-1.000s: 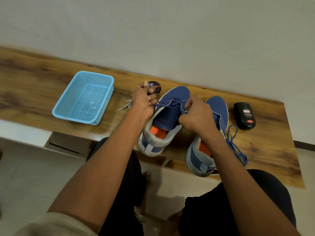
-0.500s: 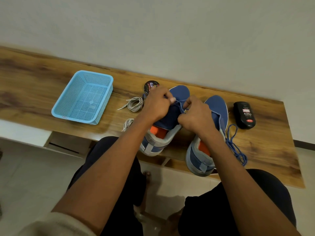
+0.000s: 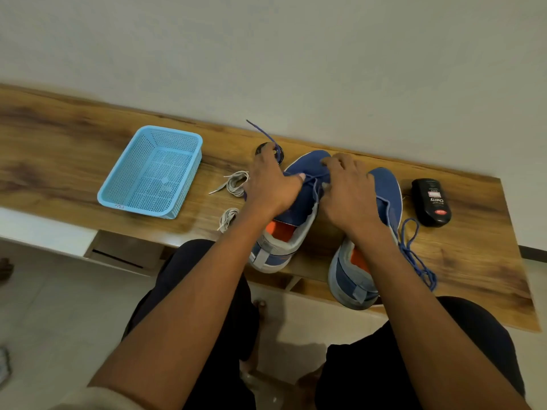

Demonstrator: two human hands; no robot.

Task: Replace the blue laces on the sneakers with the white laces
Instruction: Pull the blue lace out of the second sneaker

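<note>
1. Left sneaker – blue, orange insole, on wooden tabletop near mid front edge, heel hanging over it. Blue lace partly still threaded; free end sticks up toward back edge.
2. My left hand – over sneaker's left side, fingers curled, lace running out from them; looks like I've got hold of it, exact pinch hidden.
3. My right hand – on same sneaker's lacing area, fingers bent down onto crossed lace; can't tell if pinching or just pressing.
4. Right sneaker – beside the first, toward right end, heel over front edge. Its blue lace loose, trailing off right side in loops on tabletop.
5. White laces, 2 bundles – one just left of my left hand, other nearer front edge, beside my wrist.
6. Blue basket – left of laces, well apart from sneakers.
7. Round tin – behind left hand, mostly hidden.
8. Black bottle – lying flat, right of right sneaker, toward right end.
</note>
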